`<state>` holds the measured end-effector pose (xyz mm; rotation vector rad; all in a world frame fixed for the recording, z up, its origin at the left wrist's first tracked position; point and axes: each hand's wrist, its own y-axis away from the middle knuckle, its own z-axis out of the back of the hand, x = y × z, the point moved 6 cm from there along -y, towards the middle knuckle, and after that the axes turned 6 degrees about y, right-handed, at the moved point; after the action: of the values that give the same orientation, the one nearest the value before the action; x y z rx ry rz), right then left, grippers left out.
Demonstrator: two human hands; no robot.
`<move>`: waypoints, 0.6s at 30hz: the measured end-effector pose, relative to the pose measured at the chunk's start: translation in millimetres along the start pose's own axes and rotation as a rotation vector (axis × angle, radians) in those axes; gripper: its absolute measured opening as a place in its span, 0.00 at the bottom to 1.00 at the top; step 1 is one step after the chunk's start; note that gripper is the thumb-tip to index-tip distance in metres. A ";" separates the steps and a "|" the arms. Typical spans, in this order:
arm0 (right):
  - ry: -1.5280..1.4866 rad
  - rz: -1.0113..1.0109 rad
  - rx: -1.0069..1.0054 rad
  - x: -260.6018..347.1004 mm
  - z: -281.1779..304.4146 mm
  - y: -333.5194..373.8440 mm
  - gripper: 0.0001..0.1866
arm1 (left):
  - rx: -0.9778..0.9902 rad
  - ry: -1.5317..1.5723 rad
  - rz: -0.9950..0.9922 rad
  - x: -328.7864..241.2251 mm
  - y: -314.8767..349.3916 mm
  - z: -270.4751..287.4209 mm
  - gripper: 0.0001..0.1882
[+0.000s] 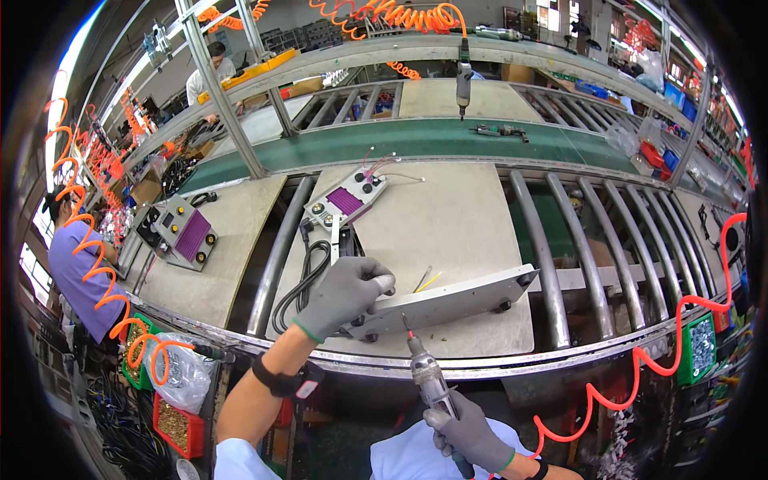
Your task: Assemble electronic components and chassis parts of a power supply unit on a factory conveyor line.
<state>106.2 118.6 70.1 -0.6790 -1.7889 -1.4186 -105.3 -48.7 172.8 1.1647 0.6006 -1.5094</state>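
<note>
A long grey metal base plate (pixel 456 306) with black rubber feet stands on its edge on the pale board in front of me. My left hand (pixel 340 298), in a grey glove, is at its left end. Thumb and fingers pinch together over the top edge; what is between them is hidden. My gloved right hand (pixel 472 436) is wrapped round a pneumatic screwdriver (pixel 432 382), its bit pointing up close to the plate's face. Whether the bit touches it, I cannot tell. Behind lies a purple-and-grey front panel (pixel 348 200) with knobs and loose wires, beside a coiled black cable (pixel 302 280).
Metal rollers (pixel 596 256) run to the right of the board (pixel 460 216). Another purple-fronted unit (pixel 180 232) sits at left, near a person in purple (pixel 84 264). Red bins of screws (pixel 176 424) and a green bin (pixel 698 350) hang in front. A screwdriver (pixel 464 80) hangs above the green belt (pixel 320 150).
</note>
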 end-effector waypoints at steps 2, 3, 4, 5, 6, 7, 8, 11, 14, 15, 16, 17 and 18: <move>-0.014 -0.002 0.006 0.8 -1.6 0.7 0.22 | 0.047 -0.027 0.023 -0.8 -9.9 -2.8 0.10; -0.011 0.007 -0.006 2.0 -1.5 0.6 0.19 | 0.100 -0.060 0.062 1.1 -13.7 -6.1 0.10; -0.017 0.020 -0.021 3.3 -1.4 0.2 0.16 | 0.096 -0.064 0.064 1.1 -17.7 -6.4 0.10; -0.007 0.017 -0.018 3.6 -2.8 -0.5 0.16 | 0.127 -0.088 0.105 3.6 -21.5 -8.5 0.11; -0.044 0.014 -0.012 3.8 -4.4 -1.4 0.16 | 0.161 -0.107 0.148 6.5 -24.6 -10.5 0.11; -0.088 -0.002 -0.009 2.9 -6.2 -2.0 0.15 | 0.157 -0.112 0.141 6.4 -28.2 -9.8 0.11; -0.079 0.017 -0.006 3.9 -7.8 -2.3 0.15 | 0.202 -0.133 0.162 8.2 -30.8 -11.5 0.11; -0.132 0.000 0.003 1.3 -15.3 -0.8 0.16 | 0.294 -0.183 0.209 11.0 -38.5 -13.0 0.10; -0.143 0.112 -0.055 5.4 -19.7 3.6 0.13 | 0.352 -0.193 0.257 13.7 -41.9 -13.1 0.10; -0.131 0.120 -0.051 5.7 -21.6 4.0 0.13 | 0.376 -0.178 0.292 16.0 -41.3 -13.8 0.10; -0.158 0.112 -0.054 5.0 -22.7 4.3 0.13 | 0.364 -0.204 0.294 16.6 -42.8 -13.8 0.10; -0.186 0.103 -0.057 4.4 -23.2 4.3 0.13 | 0.352 -0.199 0.288 16.9 -43.7 -13.8 0.10; -0.200 0.102 -0.053 4.3 -23.8 4.4 0.12 | 0.361 -0.185 0.295 18.1 -44.2 -15.0 0.10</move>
<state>112.5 96.5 78.8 -0.9554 -1.8441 -1.3737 -140.1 -31.2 141.5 1.3010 0.0243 -1.4818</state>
